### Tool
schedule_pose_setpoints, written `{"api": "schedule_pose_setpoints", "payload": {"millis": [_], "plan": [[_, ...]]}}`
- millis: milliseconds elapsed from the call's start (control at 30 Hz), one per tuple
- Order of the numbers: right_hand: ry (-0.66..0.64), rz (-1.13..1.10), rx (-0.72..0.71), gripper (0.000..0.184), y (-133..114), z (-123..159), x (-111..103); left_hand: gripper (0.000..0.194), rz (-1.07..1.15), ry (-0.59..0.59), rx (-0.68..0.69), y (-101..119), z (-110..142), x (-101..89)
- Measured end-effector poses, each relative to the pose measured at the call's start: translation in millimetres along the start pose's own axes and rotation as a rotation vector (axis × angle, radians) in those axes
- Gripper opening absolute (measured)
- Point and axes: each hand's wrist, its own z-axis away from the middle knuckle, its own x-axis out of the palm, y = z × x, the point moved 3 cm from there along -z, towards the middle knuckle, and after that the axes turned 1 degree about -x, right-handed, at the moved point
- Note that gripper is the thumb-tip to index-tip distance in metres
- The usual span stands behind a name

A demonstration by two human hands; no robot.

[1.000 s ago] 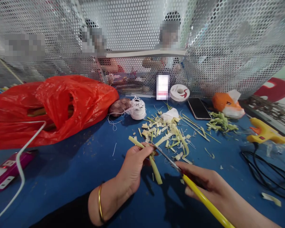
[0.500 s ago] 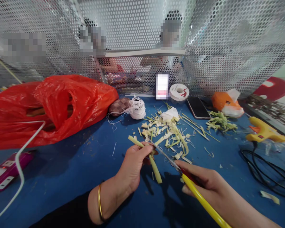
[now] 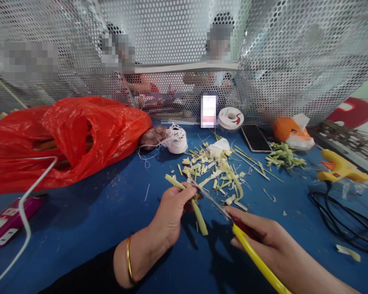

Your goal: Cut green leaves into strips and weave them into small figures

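Note:
My left hand (image 3: 173, 210) pinches pale green plant stalks (image 3: 199, 216) that cross at the fingertips, one pointing up-left and one down-right. A gold bangle circles that wrist. My right hand (image 3: 260, 232) is closed around scissors (image 3: 254, 259) with a yellow-covered handle. Their metal blades reach up-left to the fingers of my left hand, beside the stalks; whether they touch a stalk is hidden. Just beyond both hands lies a loose heap of cut stalk pieces (image 3: 216, 173) with a crumpled white tissue (image 3: 219, 148) on it.
A red plastic bag (image 3: 110, 126) fills the left, near a purple power strip (image 3: 14, 224). White string (image 3: 177, 141), a ribbon spool (image 3: 230, 118) and a phone (image 3: 256, 138) stand at the back. Right are a yellow glue gun (image 3: 342, 167) and its black cord. People sit behind the perforated screen (image 3: 184, 36).
Almost nothing differs. My right hand and the scissors have shifted very slightly left, while my left hand keeps its hold on the stalks.

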Motion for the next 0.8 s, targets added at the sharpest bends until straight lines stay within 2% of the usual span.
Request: {"api": "schedule_pose_setpoints", "payload": {"millis": [300,567,800], "plan": [[0.031,-0.004,0.017,0.036,0,-1,-1,0.016,0.011,0.001,0.008,1,0,0.2],[0.024,-0.067,0.078,0.060,-3,0,1,0.016,-0.026,-0.018,0.009,2,-2,1.2],[0.062,0.012,0.017,0.031,-11,0,0,0.013,-0.024,-0.023,-0.005,0,-1,2.5]]}}
